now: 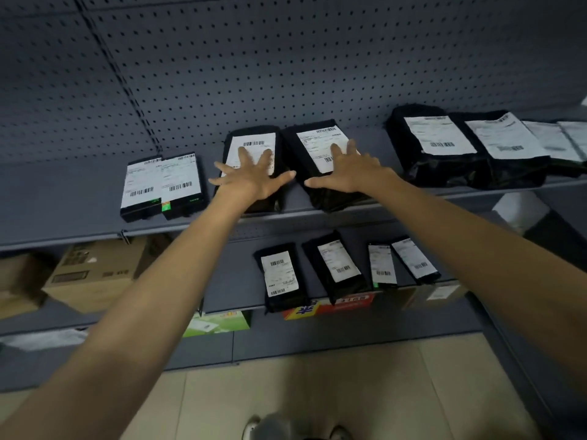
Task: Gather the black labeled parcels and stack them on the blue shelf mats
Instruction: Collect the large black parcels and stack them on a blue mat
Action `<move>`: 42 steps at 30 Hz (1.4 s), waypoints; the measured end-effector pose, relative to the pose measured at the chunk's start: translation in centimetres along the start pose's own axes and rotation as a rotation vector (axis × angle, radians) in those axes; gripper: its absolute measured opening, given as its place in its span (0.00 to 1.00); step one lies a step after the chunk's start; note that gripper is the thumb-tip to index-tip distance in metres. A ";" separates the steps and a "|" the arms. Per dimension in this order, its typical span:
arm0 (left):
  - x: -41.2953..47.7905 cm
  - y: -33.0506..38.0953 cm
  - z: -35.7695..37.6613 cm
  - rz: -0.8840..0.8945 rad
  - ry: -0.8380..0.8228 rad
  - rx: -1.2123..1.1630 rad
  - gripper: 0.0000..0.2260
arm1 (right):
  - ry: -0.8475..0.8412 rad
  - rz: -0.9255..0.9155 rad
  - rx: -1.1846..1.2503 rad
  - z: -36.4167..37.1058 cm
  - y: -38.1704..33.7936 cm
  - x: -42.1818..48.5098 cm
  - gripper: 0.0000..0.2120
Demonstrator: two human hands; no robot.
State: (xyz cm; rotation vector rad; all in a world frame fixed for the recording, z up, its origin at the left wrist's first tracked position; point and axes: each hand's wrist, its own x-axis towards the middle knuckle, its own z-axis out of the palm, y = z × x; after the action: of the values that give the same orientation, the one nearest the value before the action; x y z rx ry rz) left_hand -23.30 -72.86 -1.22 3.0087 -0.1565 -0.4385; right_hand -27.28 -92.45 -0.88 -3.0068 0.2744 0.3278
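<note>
The left hand point(254, 173) lies spread wide, palm down, on a black labeled parcel point(251, 147) on the upper shelf point(79, 201). At its three o'clock, the right hand point(346, 169), fingers likewise splayed, presses flat on the neighbouring parcel point(317, 144).

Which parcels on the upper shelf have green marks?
The two flat boxed parcels at the left end, beside the left hand; green patches show at their near edge. The bagged ones show none.
</note>
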 end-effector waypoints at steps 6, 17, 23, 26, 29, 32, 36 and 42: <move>0.4 -0.9 0.0 -0.043 0.014 -0.039 0.39 | -0.011 -0.037 0.061 -0.4 0.2 0.8 0.51; 0.0 -2.4 -0.1 -0.069 0.417 -0.161 0.29 | 0.217 -0.050 0.050 -1.0 -1.6 1.7 0.45; -1.4 -8.0 -3.8 -0.082 0.630 -0.177 0.31 | 0.364 -0.137 0.108 -3.9 -6.8 1.4 0.46; -3.1 -12.9 -5.0 -0.120 0.719 -0.172 0.31 | 0.414 -0.208 0.144 -4.5 -11.5 0.8 0.46; -5.3 -19.6 -6.2 -0.181 0.794 -0.168 0.31 | 0.424 -0.310 0.177 -4.9 -18.1 0.0 0.46; -7.9 -26.9 -7.1 -0.250 0.864 -0.168 0.31 | 0.436 -0.408 0.192 -4.7 -25.5 -0.9 0.46; -11.9 -37.2 -7.9 -0.353 0.931 -0.195 0.31 | 0.444 -0.540 0.214 -4.1 -36.4 -2.5 0.47; -18.5 -52.5 -8.5 -0.512 0.996 -0.191 0.31 | 0.450 -0.733 0.233 -2.2 -53.2 -5.5 0.47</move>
State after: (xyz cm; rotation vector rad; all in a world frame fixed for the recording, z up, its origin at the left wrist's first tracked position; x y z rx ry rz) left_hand -33.89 -18.07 6.23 2.6541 0.6777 0.9577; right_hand -22.02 -39.79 6.89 -2.6647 -0.6952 -0.4150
